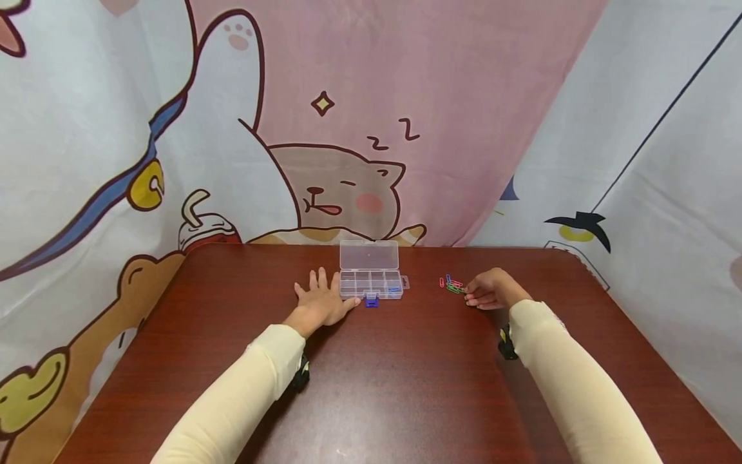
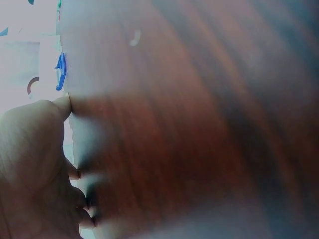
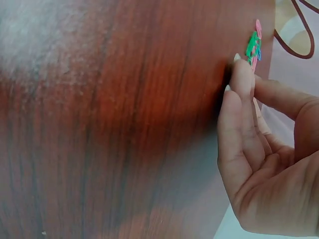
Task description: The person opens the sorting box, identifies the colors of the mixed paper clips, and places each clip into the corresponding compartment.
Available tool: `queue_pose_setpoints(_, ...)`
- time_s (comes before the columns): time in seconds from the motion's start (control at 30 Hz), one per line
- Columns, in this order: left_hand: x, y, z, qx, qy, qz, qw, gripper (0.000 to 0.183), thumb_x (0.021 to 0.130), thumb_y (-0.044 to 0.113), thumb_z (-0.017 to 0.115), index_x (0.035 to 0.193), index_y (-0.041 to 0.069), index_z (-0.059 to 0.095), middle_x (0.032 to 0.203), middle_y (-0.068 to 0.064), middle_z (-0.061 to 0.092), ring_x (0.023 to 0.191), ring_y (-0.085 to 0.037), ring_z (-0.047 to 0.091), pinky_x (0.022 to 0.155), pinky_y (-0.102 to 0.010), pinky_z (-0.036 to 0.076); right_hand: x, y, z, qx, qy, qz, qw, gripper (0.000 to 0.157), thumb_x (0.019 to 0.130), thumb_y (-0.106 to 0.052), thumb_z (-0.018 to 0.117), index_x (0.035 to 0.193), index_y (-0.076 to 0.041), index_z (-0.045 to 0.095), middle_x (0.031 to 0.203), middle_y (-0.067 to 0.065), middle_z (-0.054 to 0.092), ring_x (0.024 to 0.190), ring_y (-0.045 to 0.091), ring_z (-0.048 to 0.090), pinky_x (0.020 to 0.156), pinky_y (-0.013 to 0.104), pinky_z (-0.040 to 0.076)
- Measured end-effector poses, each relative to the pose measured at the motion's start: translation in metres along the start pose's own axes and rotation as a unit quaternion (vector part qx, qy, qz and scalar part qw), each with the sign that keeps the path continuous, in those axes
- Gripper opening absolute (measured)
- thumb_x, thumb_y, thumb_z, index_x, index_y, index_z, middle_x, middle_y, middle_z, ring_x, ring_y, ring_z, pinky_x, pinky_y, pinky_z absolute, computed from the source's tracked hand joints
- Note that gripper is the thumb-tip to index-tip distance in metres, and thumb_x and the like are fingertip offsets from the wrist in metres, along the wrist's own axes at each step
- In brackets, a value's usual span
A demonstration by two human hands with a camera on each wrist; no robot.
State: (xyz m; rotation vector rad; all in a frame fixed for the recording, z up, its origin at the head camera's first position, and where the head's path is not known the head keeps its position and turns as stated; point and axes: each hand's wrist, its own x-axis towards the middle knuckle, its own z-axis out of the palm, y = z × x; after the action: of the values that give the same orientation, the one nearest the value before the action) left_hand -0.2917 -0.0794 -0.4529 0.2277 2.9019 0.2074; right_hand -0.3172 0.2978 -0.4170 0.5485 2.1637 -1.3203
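Observation:
My left hand (image 1: 323, 301) lies spread on the table, its thumb tip by the front left corner of a clear plastic organizer box (image 1: 355, 294). The box's lid (image 1: 369, 255) is raised, and a blue latch (image 1: 371, 302) hangs at its front. Blue paper clips (image 1: 393, 290) lie in a front right compartment. To the right of the box, a small pile of pink, blue and green paper clips (image 1: 454, 284) rests on the table. Thumb and fingertips of my right hand (image 1: 489, 289) come together at the pile's right edge, pinching a green paper clip (image 1: 462, 290).
The brown wooden table (image 1: 371, 386) ends at the back against a cartoon-printed curtain (image 1: 464, 96). A clear hang tab (image 1: 405, 282) juts from the box's right side. A single pink paper clip (image 1: 442, 282) lies at the pile's left.

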Motion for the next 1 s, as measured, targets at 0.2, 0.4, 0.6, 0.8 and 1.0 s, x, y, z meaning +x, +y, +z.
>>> queue_pose_setpoints(0.2,0.000,-0.001,0.000,-0.003,-0.006,-0.004,1.0000,0.091,0.092,0.073,0.033,0.158,0.014,0.010,0.162,-0.022,0.001,0.149,-0.041,0.002,0.110,-0.071,0.008,0.002,-0.005,0.004,-0.018,0.026,0.001,0.999,0.018,0.096,-0.011,0.056,0.103,0.003,0.065,0.068,0.000,0.069,0.063,0.010,0.069,0.069,0.031,0.057)
queue_pose_setpoints(0.4,0.000,-0.001,0.001,0.002,-0.008,-0.004,1.0000,0.091,0.092,0.074,0.031,0.158,0.015,0.009,0.162,-0.022,0.000,0.149,-0.040,0.001,0.110,-0.070,0.007,0.002,-0.004,0.003,-0.017,0.026,0.001,1.000,0.017,0.095,-0.009,0.055,0.099,0.004,0.065,0.067,0.000,0.069,0.062,0.009,0.068,0.069,0.031,0.057)
queue_pose_setpoints(0.6,0.001,0.000,0.000,0.001,-0.004,0.002,1.0000,0.092,0.092,0.073,0.032,0.158,0.013,0.011,0.162,-0.023,0.001,0.149,-0.041,0.002,0.110,-0.071,0.008,0.000,-0.002,0.000,0.000,0.008,0.005,1.000,0.015,0.095,-0.009,0.056,0.093,0.000,0.067,0.067,-0.001,0.070,0.061,0.009,0.068,0.066,0.027,0.056)
queue_pose_setpoints(0.8,0.001,0.000,0.000,0.000,-0.004,0.000,1.0000,0.092,0.092,0.074,0.032,0.158,0.014,0.010,0.162,-0.022,0.001,0.149,-0.041,0.002,0.110,-0.071,0.008,-0.004,-0.005,-0.005,0.021,-0.002,0.010,1.000,0.015,0.096,-0.009,0.054,0.098,0.000,0.066,0.066,-0.002,0.069,0.061,0.007,0.068,0.064,0.024,0.056)
queue_pose_setpoints(1.0,0.001,-0.001,0.001,0.002,0.000,0.002,1.0000,0.092,0.092,0.073,0.033,0.158,0.013,0.010,0.162,-0.023,0.002,0.148,-0.041,0.003,0.109,-0.071,0.008,-0.006,-0.005,-0.007,0.027,-0.008,0.013,1.000,0.015,0.097,-0.010,0.054,0.102,-0.001,0.064,0.066,-0.003,0.068,0.061,0.006,0.068,0.064,0.024,0.056)
